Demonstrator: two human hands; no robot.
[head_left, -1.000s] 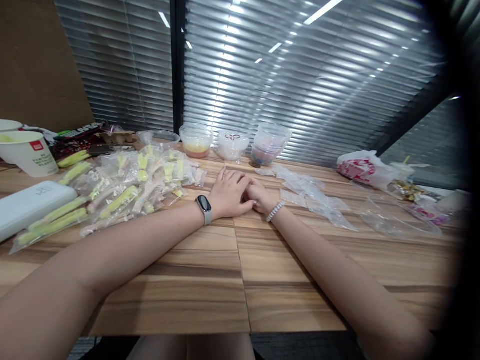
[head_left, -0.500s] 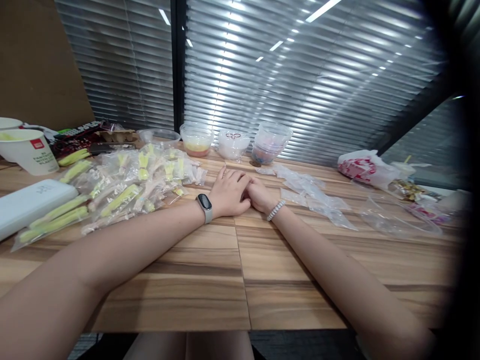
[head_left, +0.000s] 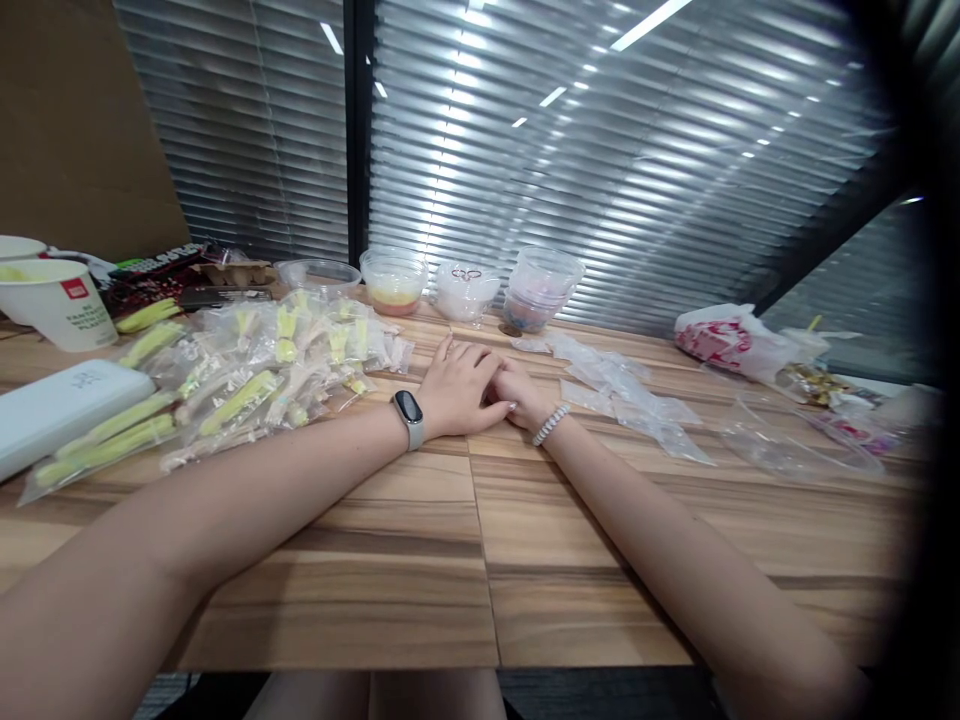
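Both hands rest together mid-table; the left hand point(head_left: 457, 390) lies flat over the right hand point(head_left: 517, 395), neither holding anything I can see; bagged yellow pieces point(head_left: 247, 380) heap at their nine o'clock, empty clear bags point(head_left: 630, 395) at three; the right fingers are covered, so their curl is unclear.

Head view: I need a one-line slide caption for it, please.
Left hand rests over right hand on a wooden table, between bagged yellow items and empty clear bags.

Bare arms; grey smartband point(head_left: 409, 417), white beaded bracelet point(head_left: 550, 424).
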